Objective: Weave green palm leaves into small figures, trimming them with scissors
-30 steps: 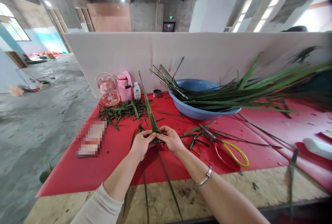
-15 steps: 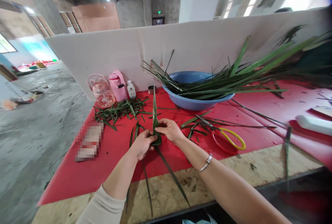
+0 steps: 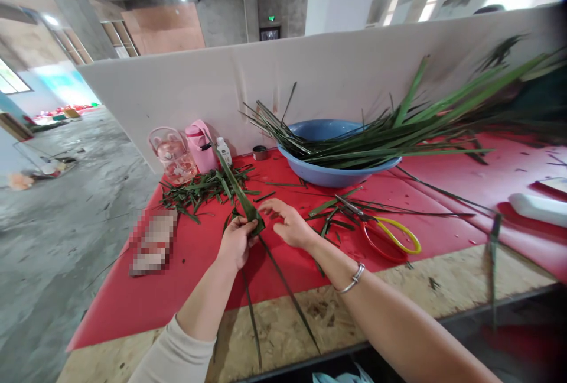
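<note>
Green leaf, folded broad at one end and tapering to a point, makes up the single folded leaf strip [image 3: 241,195] above the red table cover [image 3: 195,294]. One left hand [image 3: 234,244] pinches its folded end between thumb and fingers; one right hand [image 3: 290,224] sits just beside it, fingers loosely parted and gripping nothing, though whether a fingertip brushes the leaf I cannot tell. One pair of scissors [image 3: 364,217] lies to the right, with two handles, one red, one yellow. Behind stand one blue basin [image 3: 336,178] and three bottles [image 3: 201,149], two pink, one white.
</note>
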{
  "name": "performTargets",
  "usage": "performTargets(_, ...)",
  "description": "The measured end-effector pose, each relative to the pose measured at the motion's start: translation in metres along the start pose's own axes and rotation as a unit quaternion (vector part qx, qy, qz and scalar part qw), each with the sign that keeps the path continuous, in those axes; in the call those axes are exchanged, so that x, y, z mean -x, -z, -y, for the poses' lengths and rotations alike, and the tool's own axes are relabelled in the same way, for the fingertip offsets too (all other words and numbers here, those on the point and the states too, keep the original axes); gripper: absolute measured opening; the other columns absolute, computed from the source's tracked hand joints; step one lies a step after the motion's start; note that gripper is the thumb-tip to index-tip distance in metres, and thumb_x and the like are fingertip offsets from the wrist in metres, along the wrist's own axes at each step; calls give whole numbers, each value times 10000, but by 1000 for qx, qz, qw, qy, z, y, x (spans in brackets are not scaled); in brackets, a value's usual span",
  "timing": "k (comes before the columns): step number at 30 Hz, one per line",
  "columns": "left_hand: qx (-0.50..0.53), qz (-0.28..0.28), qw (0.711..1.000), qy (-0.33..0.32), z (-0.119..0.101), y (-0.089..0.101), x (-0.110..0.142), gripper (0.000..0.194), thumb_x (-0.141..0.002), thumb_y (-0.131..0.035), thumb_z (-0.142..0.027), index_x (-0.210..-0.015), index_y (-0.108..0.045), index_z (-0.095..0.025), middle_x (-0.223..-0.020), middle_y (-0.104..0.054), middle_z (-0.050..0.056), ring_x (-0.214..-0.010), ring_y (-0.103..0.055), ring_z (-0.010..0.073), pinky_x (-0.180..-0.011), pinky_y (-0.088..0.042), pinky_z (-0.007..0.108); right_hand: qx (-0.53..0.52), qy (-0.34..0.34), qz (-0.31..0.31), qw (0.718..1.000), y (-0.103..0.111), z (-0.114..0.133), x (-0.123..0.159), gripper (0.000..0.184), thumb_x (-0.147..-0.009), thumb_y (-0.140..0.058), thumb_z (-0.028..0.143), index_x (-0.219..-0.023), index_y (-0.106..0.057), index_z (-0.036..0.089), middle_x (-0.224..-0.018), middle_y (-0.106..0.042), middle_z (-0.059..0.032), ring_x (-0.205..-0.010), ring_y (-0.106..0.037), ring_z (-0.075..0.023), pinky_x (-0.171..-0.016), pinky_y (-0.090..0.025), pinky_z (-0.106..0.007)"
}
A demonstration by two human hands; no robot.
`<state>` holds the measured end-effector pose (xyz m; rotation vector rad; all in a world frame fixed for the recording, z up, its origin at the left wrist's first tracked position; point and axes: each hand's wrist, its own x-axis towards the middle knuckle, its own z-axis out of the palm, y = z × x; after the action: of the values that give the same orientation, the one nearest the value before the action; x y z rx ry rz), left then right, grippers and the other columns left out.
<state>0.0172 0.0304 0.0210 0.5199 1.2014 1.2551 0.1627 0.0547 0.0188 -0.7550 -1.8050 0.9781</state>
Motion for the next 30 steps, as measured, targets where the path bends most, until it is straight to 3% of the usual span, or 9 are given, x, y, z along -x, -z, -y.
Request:
performTargets(4,19,3,1000,2,-1,1,0,366,-500,-706,-129,-667,-387,-191,-489,-469,-98,-414,-477,49,-405,-365,147,115,78,28,990,2,1,0,387,-675,-533,21,-955,-673,248,-1080,-533,-62,-1036,-498,-197,-904,-391,-346)
performTargets(9,69,13,997,-24,2,-3,1,371,-469,-735,-170,-656,-415,-181,-528,-531,-78,-449,-487,46,-473,-403,161,95,78,20,992,1,-5,-2,197,-765,-556,120,-861,-696,222,-936,-583,-62,-901,-563,-166,-807,-444,-303)
performTargets(15,64,62,985,-150,11,0,-6,332,-513,-770,-259,-639,-482,-153,-556,-529,-68,-497,-484,36,-501,-367,150,-5,1,-21,1000,-3,-6,-3,117,-762,-555,169,-790,-669,175,-957,-611,-65,-848,-582,-153,-749,-462,-275)
performTargets(18,19,80,976,-202,15,2,-9,283,-564,-753,-266,-654,-513,-144,-559,-517,-64,-516,-474,34,-523,-373,149,-37,-58,-18,997,-5,-6,-3,109,-754,-564,221,-786,-651,164,-839,-621,-38,-715,-562,-126,-668,-452,-253)
performTargets(23,38,107,978,-176,16,2,-6,258,-610,-720,-293,-733,-532,-165,-689,-557,-45,-659,-545,69,-652,-449,198,-97,-138,-25,985,-6,-8,-5,162,-735,-568,298,-751,-607,141,-621,-570,12,-567,-497,-95,-572,-412,-230)
performTargets(27,38,120,979,-159,13,2,-2,237,-626,-695,-294,-764,-543,-175,-743,-562,-38,-706,-548,84,-684,-465,220,-69,-163,-35,984,-3,-9,-5,172,-708,-589,318,-704,-582,146,-585,-552,23,-530,-479,-89,-522,-385,-219)
performTargets(30,-16,117,976,-185,12,4,-2,225,-642,-681,-304,-765,-549,-168,-730,-553,-33,-699,-540,87,-682,-460,218,-39,-165,-40,985,-3,-9,-5,171,-701,-594,315,-663,-565,151,-548,-533,32,-510,-468,-88,-504,-372,-217)
